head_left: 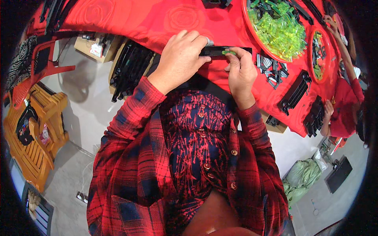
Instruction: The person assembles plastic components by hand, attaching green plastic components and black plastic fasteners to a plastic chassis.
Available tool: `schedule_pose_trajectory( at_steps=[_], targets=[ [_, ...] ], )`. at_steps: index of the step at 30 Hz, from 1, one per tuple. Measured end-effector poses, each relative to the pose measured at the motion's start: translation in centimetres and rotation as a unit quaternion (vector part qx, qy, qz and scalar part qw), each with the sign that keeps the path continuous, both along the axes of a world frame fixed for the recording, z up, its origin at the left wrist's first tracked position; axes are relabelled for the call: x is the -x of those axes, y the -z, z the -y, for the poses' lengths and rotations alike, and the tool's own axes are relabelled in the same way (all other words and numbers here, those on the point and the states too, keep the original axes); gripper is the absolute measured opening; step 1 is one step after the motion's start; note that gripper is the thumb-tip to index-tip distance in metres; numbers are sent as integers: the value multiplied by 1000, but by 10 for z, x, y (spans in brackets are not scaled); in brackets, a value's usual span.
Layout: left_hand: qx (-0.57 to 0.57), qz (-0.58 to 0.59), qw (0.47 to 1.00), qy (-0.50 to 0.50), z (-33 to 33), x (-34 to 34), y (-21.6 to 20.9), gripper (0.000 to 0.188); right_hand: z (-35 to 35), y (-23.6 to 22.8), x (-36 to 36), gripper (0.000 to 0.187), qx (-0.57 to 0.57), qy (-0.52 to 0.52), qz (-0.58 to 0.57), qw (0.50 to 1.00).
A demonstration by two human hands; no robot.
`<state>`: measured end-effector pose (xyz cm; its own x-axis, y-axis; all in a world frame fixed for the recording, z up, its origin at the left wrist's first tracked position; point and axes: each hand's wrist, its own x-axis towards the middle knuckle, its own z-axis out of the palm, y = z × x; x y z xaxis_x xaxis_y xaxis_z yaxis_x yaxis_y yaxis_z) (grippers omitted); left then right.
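My left hand (182, 59) grips a long black plastic bar (219, 51) near its left end, over the front edge of the red-covered table. Between the thumb and forefinger of my right hand (242, 70) is a small green translucent plastic piece (228, 52), held against the bar's right part. Right of that hand, small grey and black pieces (272, 70) lie loose on the cloth. A large red round tray (252, 33) beyond them is heaped with yellow-green translucent pieces (281, 29). My fingers partly cover the bar.
A smaller red tray (313, 70) holds mixed small parts. Black plastic bars (294, 91) lie at the table's right side, near another person's hand (328, 110). Below the table's left edge stands a box of black bars (128, 69). A wooden chair (37, 133) and a red chair (43, 63) are at left.
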<state>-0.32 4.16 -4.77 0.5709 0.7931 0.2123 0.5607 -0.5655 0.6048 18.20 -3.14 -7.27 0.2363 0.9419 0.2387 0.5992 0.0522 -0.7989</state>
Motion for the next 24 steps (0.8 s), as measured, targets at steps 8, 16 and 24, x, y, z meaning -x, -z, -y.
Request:
schedule_pose_trajectory(
  at_steps=[8, 16, 24],
  targets=[
    [6, -7, 1000, 5, 0, 1, 2, 33, -1, 2, -2, 19, -17, -20, 57, 998],
    [-18, 18, 1000, -4, 1, -2, 3, 32, -3, 3, 1, 21, -43, -19, 99, 994],
    [-20, 2, 1000, -5, 0, -1, 2, 32, -1, -2, 5, 19, -3, 10, 43, 999]
  ],
)
